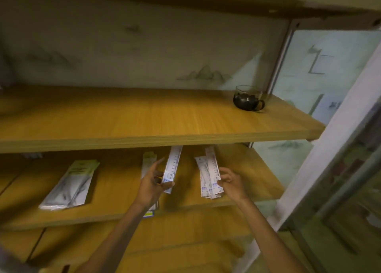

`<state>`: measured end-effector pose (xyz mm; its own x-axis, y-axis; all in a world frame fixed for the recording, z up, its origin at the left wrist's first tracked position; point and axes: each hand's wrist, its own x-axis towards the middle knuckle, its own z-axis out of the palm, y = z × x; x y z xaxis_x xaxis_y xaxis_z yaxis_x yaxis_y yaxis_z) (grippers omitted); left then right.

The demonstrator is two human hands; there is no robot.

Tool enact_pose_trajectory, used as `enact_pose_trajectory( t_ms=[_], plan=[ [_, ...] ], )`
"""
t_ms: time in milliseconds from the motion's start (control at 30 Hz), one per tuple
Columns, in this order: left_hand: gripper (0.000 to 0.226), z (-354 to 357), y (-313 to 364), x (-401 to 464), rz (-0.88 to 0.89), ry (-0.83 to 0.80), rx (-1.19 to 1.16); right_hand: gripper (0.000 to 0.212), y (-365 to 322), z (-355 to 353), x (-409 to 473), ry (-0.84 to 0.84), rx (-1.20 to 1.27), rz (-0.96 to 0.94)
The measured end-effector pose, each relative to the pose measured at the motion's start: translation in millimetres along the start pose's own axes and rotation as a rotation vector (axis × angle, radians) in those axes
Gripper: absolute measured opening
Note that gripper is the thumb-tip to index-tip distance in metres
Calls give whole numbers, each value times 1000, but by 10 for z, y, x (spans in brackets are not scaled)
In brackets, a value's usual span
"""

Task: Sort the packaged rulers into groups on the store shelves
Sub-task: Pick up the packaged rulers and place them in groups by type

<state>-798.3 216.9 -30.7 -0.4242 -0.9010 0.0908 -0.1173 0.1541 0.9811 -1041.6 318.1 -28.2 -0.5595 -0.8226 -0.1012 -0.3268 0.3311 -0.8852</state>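
My left hand (153, 185) pinches the lower end of one white packaged ruler (173, 165), holding it above the lower wooden shelf (247, 169). To the right, a small pile of similar white rulers (209, 175) lies on that shelf; my right hand (232, 182) is at its right edge with curled fingers touching the pile. Behind my left hand lies a green-topped ruler pack (148, 159), mostly hidden by the hand. A stack of green-and-white packs (71, 185) lies at the shelf's left.
The upper shelf (144, 118) carries only a dark glass cup (248, 98) at its far right. A white post (329, 149) and a glass cabinet (354, 190) stand to the right. Another wooden shelf (185, 241) runs below.
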Motion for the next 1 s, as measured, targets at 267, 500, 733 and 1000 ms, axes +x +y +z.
enact_pose_trajectory(
  t_ms=[267, 500, 733, 1000],
  plan=[
    [81, 174, -54, -94, -58, 123, 24, 34, 83, 90, 255, -135, -152, -8],
    [78, 424, -10, 5, -70, 85, 113, 42, 113, -60, 260, -93, -327, -73],
    [80, 806, 74, 135, -157, -14, 110, 57, 93, -386, 364, -96, -606, -149],
    [77, 1277, 135, 335, -237, -48, 183, 63, 157, -698, 490, -158, -763, -175]
  ],
)
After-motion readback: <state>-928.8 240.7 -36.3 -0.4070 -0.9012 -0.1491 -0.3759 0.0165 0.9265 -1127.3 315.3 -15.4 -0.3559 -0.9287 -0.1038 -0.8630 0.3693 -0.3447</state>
